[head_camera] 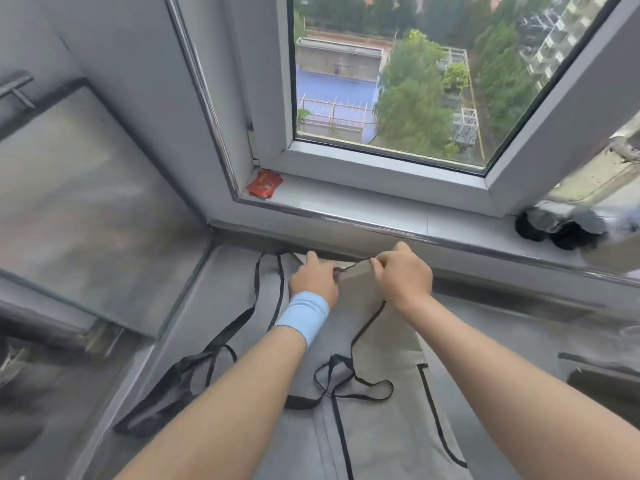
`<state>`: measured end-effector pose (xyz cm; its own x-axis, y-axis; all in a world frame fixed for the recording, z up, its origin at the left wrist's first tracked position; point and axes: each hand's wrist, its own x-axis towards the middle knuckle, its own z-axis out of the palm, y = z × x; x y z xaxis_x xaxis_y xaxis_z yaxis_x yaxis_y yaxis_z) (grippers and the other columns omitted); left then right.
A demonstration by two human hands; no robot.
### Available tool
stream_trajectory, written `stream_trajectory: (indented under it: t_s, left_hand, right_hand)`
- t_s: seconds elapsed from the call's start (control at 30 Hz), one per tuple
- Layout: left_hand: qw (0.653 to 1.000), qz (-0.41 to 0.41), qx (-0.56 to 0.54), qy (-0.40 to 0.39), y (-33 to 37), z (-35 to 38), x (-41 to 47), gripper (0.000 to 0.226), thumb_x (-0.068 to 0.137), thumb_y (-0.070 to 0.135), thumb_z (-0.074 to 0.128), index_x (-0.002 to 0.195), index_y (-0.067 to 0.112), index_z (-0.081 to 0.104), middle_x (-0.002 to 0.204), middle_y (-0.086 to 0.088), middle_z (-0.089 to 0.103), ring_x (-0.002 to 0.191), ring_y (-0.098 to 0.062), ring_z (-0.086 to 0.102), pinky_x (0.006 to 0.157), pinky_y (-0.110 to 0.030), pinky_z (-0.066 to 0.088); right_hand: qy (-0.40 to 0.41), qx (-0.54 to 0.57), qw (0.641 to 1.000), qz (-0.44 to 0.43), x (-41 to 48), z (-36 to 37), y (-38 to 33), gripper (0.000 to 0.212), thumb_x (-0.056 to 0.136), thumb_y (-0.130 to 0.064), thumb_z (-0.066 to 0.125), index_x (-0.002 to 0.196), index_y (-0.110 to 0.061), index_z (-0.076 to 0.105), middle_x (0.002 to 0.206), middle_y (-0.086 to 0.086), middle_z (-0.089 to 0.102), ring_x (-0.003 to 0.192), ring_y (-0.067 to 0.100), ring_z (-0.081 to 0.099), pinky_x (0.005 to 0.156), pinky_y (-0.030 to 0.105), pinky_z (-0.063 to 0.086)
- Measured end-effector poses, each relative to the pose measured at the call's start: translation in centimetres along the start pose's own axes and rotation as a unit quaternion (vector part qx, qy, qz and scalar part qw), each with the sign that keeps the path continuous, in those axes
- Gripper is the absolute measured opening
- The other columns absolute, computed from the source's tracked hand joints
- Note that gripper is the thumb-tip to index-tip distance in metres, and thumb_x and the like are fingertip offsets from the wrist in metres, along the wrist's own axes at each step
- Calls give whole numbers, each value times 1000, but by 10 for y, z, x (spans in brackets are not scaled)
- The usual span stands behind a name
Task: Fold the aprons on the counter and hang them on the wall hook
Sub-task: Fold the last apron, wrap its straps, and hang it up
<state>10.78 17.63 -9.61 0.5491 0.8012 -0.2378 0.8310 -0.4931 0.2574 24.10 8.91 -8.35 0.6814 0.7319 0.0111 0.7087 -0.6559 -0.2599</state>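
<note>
Grey counter (221, 306) runs below a white-framed window (381, 161), through which trees (415, 109) and a blue roof (336, 95) show far below. At the left corner of the window sill (363, 206) lie some red packets (265, 183); a black object (554, 233), too blurred to name, sits at the sill's right end. A dark glossy panel (69, 202) fills the left side, next to the counter.

On the counter, spread flat from the near edge of the view up to the ledge under the sill, lies a grey apron (381, 427) edged in black trim. The cloth seems to lie in layers, and I cannot tell whether it is 1 apron or more. Its black straps (194, 368) trail loose over the counter on the left, and another strap loops across the cloth between the 2 forearms.

Both hands meet at the apron's far edge, close together. The left hand (313, 278), with a light blue wristband (302, 315) on its wrist, has its fingers curled over that edge. The right hand (403, 275) pinches the same edge just beside it, lifting a fold of cloth slightly off the counter.
</note>
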Motion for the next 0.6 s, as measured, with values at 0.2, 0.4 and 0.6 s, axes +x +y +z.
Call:
stream_trajectory:
  t_s: [0.2,0.4,0.6]
  left_hand:
    - [950,-81,-301,11,15,-72,44,28,83,18,63,110,16,70,100,-8,71,95,-28,68,84,-31,55]
    - [898,45,-433,57,7,-67,23,67,76,-3,62,137,22,50,136,-5,46,123,-19,53,102,-33,46]
    - [986,76,-142,37,-6,6,-61,26,83,2,46,84,20,64,95,-1,62,87,-28,60,71,-29,43]
  right_hand:
    - [-75,303,931,189,22,-17,8,27,77,-34,58,92,-26,78,91,-6,76,90,20,68,85,36,56]
    - [7,227,971,-69,-21,-2,28,52,81,5,51,126,-17,62,119,-3,64,111,17,58,93,28,44]
    - [-117,56,971,-201,-96,59,61,26,78,-12,54,97,-19,69,103,1,63,99,32,61,72,36,46]
